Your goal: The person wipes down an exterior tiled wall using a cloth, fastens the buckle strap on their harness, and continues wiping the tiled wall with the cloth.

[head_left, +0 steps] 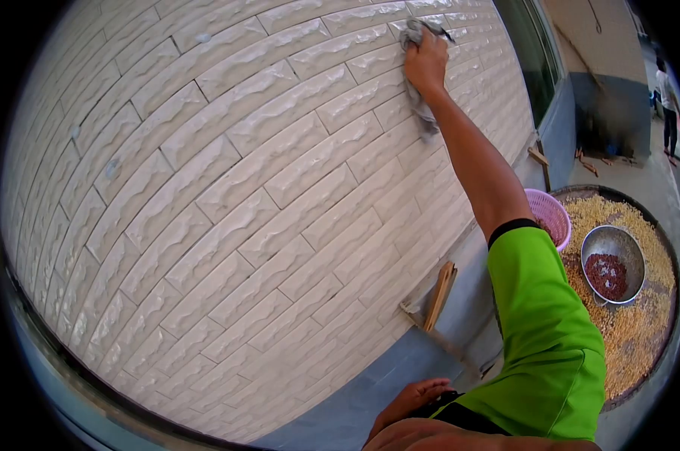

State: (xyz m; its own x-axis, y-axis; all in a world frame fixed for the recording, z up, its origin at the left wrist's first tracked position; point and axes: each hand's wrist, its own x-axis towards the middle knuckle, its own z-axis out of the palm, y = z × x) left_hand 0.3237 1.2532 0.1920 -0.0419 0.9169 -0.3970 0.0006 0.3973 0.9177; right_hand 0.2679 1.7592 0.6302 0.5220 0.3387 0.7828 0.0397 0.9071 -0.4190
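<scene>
My right hand (428, 64) reaches up along the wall, its fingers closed on a grey cloth (414, 34). The bunched cloth presses against the pale brick-patterned wall tiles (310, 177), and a loose end hangs down behind my wrist. A small dark strip sticks out beside my fingers; its kind is unclear. Low in the view, my left hand (417, 397) is near my body, fingers together and curled beside something dark. What it holds, if anything, is hidden.
On the right, a large round tray (674, 301) bears yellow kernels. A metal bowl (634, 244) with small dark-red pieces and a pink basket (554, 214) stand there. Wooden sticks (440, 295) lean near the wall's base. A window (526, 60) and a distant person (668, 105) also show.
</scene>
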